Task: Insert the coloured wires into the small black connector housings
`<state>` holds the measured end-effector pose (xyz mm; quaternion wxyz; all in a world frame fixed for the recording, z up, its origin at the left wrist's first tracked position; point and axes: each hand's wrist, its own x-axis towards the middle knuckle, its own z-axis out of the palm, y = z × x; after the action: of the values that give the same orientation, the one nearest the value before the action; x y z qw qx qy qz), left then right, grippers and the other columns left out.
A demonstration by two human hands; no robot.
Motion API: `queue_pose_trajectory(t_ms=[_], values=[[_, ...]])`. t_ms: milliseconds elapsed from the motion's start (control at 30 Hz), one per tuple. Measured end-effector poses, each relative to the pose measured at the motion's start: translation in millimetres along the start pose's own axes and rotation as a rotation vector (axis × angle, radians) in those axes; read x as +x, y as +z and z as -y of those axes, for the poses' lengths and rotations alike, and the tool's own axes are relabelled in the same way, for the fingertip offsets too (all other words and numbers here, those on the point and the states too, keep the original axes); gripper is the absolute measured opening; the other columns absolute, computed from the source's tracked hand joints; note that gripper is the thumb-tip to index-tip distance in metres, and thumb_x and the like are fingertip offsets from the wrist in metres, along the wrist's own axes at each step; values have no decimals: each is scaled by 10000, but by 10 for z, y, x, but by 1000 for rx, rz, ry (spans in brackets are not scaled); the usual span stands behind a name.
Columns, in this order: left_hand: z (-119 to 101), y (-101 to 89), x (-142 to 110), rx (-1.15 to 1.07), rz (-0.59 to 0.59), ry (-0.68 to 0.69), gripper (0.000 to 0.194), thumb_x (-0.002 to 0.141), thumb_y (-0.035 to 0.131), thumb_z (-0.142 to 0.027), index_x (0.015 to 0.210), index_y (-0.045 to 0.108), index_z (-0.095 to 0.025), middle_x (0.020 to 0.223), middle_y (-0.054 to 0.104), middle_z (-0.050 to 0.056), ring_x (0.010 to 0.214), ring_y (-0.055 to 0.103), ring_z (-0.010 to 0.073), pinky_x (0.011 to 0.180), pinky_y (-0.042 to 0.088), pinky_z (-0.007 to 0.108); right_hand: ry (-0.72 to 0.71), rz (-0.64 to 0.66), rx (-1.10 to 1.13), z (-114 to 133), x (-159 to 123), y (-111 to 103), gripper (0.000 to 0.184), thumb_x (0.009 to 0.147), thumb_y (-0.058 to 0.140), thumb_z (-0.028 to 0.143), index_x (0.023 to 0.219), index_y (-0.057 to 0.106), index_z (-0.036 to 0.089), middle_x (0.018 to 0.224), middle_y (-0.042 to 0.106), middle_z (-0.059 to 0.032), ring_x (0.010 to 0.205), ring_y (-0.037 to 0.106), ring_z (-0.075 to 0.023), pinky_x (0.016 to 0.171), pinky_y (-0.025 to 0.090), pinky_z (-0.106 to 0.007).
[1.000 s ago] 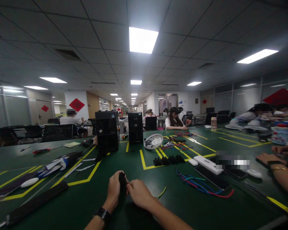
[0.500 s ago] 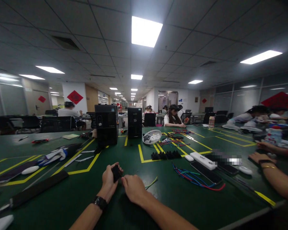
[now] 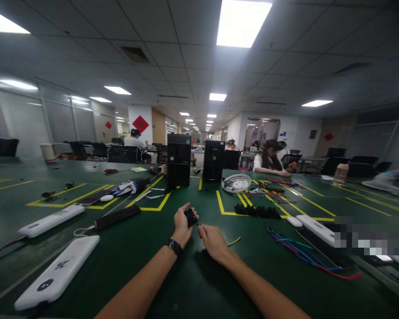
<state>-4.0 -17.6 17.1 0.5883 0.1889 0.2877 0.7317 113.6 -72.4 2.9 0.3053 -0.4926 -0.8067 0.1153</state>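
Note:
My left hand (image 3: 183, 225), with a dark watch on its wrist, is wrapped round a small black block-like part (image 3: 190, 217) above the green table. Close to its lower right side, my right hand (image 3: 214, 241) is closed in a pinch. A thin dark piece shows between the block and the pinching fingertips; I cannot make out what it is. From behind the right hand sticks out the end of a yellow-green wire (image 3: 234, 241); whether those fingers grip it is hidden. Beyond the hands lies a row of similar black parts (image 3: 257, 212).
Red, blue and green wires (image 3: 295, 248) lie to the right near white power banks (image 3: 315, 228). Two black computer cases (image 3: 178, 161) and a white basket (image 3: 236, 182) stand further back. On the left are a large white power bank (image 3: 58, 272) and a dark bar-shaped object (image 3: 118, 216).
The view has swung left, so the scene sits further right. My left hand still holds the black block, with my right hand still pinching beside it.

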Motion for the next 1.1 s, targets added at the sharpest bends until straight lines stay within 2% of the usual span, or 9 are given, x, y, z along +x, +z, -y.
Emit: queue_pose_trajectory(t_ms=[200,300,433,533,700,833,933,1033,1100], values=[[88,-115,64,216,137,174,270,793,447,-261,1032,489,-142,633,599,6,485,558,129,484,457,261,-2,-12,96,69,-2,-44,390,960,326,284,692,590,178,636,605,4,606,546,-114,584,313,-207],[65,-202,172,470,130,203,278,817,386,-296,1038,472,-153,689,659,40,562,607,150,558,488,291,30,-81,104,47,-1,-170,413,968,300,317,712,592,175,644,603,1,624,559,-120,600,322,-214],[-70,-322,537,870,103,201,311,825,358,-393,917,527,-149,782,708,109,663,640,190,561,474,294,73,-27,5,-5,-41,-257,340,954,333,275,808,623,174,732,636,-30,704,589,-145,652,351,-230],[-155,-347,900,1006,102,214,421,812,365,-506,836,569,-139,803,713,137,702,647,215,602,469,312,15,67,-50,-16,-86,-210,227,896,430,204,999,627,163,974,631,-83,903,584,-173,786,384,-237],[-233,-272,1316,1300,173,235,558,826,302,-573,788,620,-117,902,701,173,843,644,259,720,455,340,-46,90,-130,-67,-143,-209,460,799,531,144,1256,509,183,1151,542,-106,1077,506,-220,950,359,-298],[-406,-243,1385,1547,381,240,527,822,378,-559,953,647,-126,1061,665,148,1008,589,286,834,421,362,9,189,-262,-162,-204,-350,262,800,539,196,1052,610,206,1040,597,-93,980,561,-247,846,418,-334],[-570,-264,1371,1677,625,232,495,721,606,-481,1119,610,-187,1198,607,89,1119,522,259,923,380,323,33,265,-269,-185,-190,-402,185,834,484,187,957,621,197,954,633,-83,884,601,-220,769,439,-305],[-659,-251,1416,1784,859,218,573,594,747,-310,1137,602,-198,1179,607,79,1090,526,237,933,374,297,18,324,-233,-68,-29,-309,164,836,497,199,933,628,186,930,654,-83,865,621,-205,748,447,-278],[-663,-205,1500,1845,940,226,530,562,760,-232,1073,625,-181,1130,620,88,1062,533,241,925,376,305,-19,378,-223,129,166,-133,152,815,547,235,919,643,177,911,667,-86,845,635,-212,715,458,-270]])
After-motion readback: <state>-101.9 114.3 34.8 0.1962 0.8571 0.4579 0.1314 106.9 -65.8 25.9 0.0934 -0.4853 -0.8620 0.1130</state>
